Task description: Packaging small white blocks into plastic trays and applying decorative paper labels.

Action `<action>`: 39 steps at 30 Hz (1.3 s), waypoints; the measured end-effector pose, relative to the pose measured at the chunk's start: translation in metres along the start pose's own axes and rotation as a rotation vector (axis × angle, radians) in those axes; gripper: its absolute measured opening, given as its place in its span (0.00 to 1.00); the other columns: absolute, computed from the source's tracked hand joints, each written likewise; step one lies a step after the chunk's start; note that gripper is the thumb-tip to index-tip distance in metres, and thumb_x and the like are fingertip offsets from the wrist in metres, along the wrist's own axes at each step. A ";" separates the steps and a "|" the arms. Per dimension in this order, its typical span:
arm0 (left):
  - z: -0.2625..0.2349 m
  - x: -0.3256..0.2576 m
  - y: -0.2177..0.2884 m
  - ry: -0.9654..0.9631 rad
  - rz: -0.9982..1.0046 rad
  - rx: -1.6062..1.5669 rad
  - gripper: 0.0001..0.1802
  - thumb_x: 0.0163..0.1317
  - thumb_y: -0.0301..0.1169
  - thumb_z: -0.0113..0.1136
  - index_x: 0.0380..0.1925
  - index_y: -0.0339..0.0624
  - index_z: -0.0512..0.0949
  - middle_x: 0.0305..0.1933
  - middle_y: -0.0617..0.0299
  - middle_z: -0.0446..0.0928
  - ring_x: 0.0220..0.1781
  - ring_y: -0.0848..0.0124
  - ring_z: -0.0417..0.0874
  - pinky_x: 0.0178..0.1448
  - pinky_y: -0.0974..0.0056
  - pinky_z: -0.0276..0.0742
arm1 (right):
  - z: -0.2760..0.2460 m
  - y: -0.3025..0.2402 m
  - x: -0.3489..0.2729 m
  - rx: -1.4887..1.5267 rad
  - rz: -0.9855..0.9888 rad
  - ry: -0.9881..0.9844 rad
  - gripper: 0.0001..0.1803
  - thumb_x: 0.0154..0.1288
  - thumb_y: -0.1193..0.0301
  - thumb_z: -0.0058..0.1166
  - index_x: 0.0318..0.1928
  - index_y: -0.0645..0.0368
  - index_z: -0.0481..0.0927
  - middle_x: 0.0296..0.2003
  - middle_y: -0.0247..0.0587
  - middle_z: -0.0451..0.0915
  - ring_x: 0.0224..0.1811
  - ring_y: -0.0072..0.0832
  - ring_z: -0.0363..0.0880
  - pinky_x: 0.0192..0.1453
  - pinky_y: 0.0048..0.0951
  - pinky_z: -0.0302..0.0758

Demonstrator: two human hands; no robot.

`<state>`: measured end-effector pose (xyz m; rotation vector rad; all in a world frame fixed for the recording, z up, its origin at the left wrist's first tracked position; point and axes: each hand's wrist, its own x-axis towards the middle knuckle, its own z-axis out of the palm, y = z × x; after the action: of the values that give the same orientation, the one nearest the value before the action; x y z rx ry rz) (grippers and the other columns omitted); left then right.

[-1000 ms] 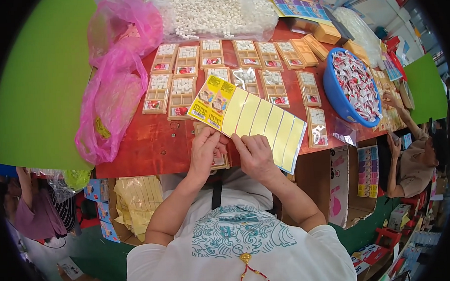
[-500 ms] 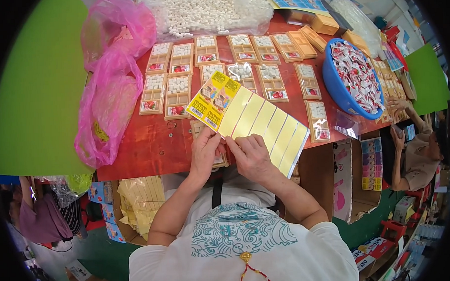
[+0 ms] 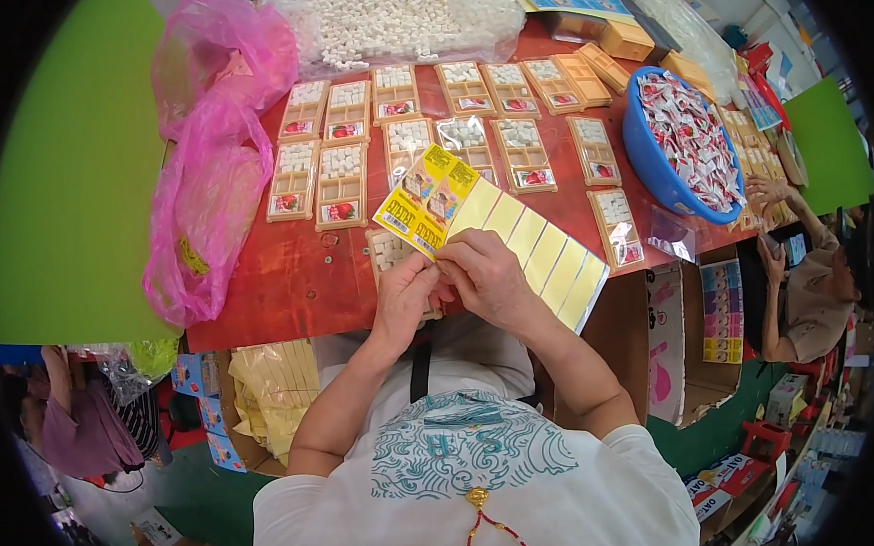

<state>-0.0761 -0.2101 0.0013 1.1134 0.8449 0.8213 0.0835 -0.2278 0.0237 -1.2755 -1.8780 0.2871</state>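
Note:
A yellow sticker sheet (image 3: 540, 252) slants across the front of the table. Two printed yellow stickers (image 3: 430, 201) are on its left end, and the rest is pale backing strips. My left hand (image 3: 402, 301) pinches the sheet's lower edge by the printed stickers. Close beside it, my right hand (image 3: 492, 283) is closed on the same edge, fingertips together. Whether a sticker edge is lifted between them cannot be seen. Partly hidden behind my hands is a small compartment tray (image 3: 384, 252) with white pieces. Beyond the sheet stand several similar trays (image 3: 341, 187) with white pieces and red-printed packets.
A blue basin (image 3: 645, 160) of small wrapped packets stands at the right. Pink plastic bags (image 3: 208, 204) lie left, beside a green panel (image 3: 63, 180). A clear bag of white pieces (image 3: 390, 29) sits at the back. Another person (image 3: 811, 298) works at the far right.
My right hand has shifted its fingers to the printed stickers' lower corner, close to my left. The sheet has moved slightly right and down.

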 end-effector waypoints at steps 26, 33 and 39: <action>-0.008 0.009 -0.004 -0.099 -0.038 -0.028 0.11 0.69 0.29 0.49 0.36 0.33 0.78 0.29 0.60 0.80 0.30 0.74 0.82 0.34 0.71 0.78 | -0.014 0.012 0.016 0.190 0.134 -0.207 0.03 0.59 0.79 0.57 0.35 0.63 0.79 0.29 0.45 0.78 0.32 0.40 0.81 0.35 0.32 0.76; -0.011 0.008 0.000 -0.132 -0.027 -0.062 0.11 0.67 0.29 0.49 0.35 0.32 0.77 0.29 0.59 0.80 0.30 0.73 0.82 0.37 0.70 0.79 | -0.016 0.009 0.018 0.200 0.105 -0.222 0.04 0.58 0.79 0.59 0.35 0.63 0.79 0.29 0.45 0.78 0.32 0.40 0.81 0.35 0.33 0.75; -0.012 0.005 0.002 -0.144 0.063 -0.033 0.12 0.66 0.27 0.48 0.40 0.30 0.78 0.34 0.59 0.80 0.35 0.74 0.82 0.41 0.70 0.79 | -0.021 0.003 0.022 0.160 0.057 -0.244 0.04 0.58 0.80 0.58 0.34 0.63 0.77 0.29 0.45 0.77 0.31 0.40 0.80 0.34 0.34 0.74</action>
<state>-0.0849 -0.1997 -0.0001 1.1599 0.6769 0.7945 0.0978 -0.2133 0.0463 -1.2304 -1.9779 0.6359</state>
